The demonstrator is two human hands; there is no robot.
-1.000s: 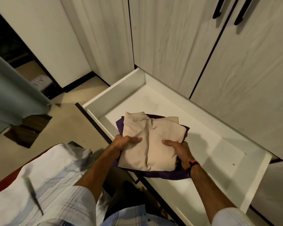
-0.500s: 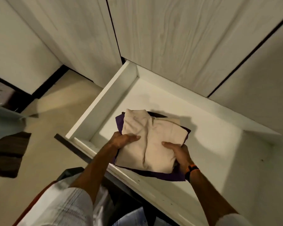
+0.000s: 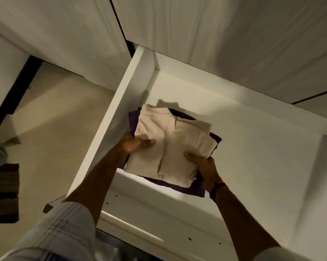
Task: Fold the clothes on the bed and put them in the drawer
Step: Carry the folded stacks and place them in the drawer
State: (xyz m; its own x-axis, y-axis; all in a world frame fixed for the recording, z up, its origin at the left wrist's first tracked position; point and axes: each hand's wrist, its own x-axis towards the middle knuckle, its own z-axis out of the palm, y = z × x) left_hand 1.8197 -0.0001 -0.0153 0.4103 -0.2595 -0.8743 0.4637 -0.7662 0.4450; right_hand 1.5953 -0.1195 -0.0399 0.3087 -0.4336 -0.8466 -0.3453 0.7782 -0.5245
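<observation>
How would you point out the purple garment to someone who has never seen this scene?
Find the open white drawer below the wood-grain cabinet doors. Both hands, the left hand and the right hand, hold a folded stack over its near left part. The purple garment is the dark layer underneath, showing only as a fringe around the beige garment on top.

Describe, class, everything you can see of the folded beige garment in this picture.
The beige garment is soft, matte cloth folded into a rough rectangle with layered edges and a crease down its middle. It lies on top of a folded purple garment, whose edges peek out around it, over the open white drawer near its left wall. The left hand grips its left edge, thumb on top; the right hand holds its near right corner. Whether the stack rests on the drawer floor cannot be told.
</observation>
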